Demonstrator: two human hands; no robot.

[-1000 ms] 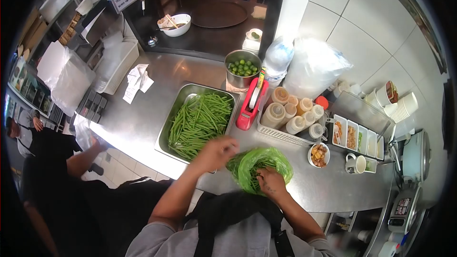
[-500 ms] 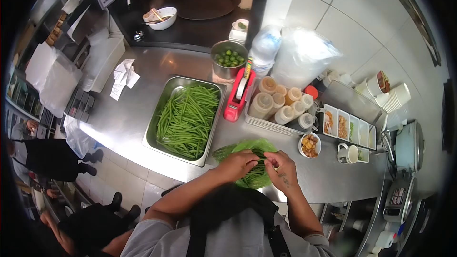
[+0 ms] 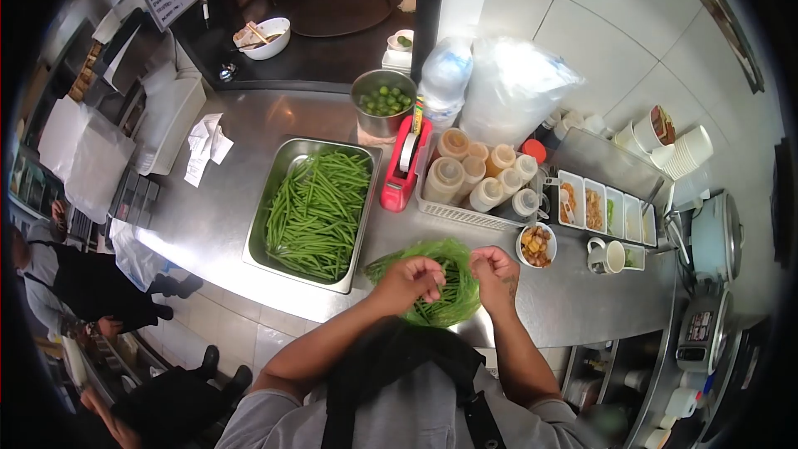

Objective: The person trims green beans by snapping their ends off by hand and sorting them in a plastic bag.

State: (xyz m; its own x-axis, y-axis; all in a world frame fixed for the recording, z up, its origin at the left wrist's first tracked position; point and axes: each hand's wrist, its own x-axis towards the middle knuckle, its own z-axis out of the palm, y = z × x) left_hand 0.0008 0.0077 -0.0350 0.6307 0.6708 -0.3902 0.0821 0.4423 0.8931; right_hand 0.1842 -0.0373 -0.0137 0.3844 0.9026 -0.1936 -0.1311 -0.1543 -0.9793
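A green plastic bag lies open on the counter in front of me, with green beans inside. My left hand is over the bag's left side, its fingers curled and pinched together. At the bag's right edge is my right hand, fingertips also pinched. Whatever either hand may hold is too small to make out. Left of the bag, a steel pan is filled with more green beans.
A red tape dispenser and a pot of green limes stand behind. To the right are a basket of squeeze bottles, a small bowl of food and a mug. Co-workers stand at left.
My hands have moved apart from their close position above the bag; the right one has lifted slightly toward its far right edge. The whole view has shifted a little.
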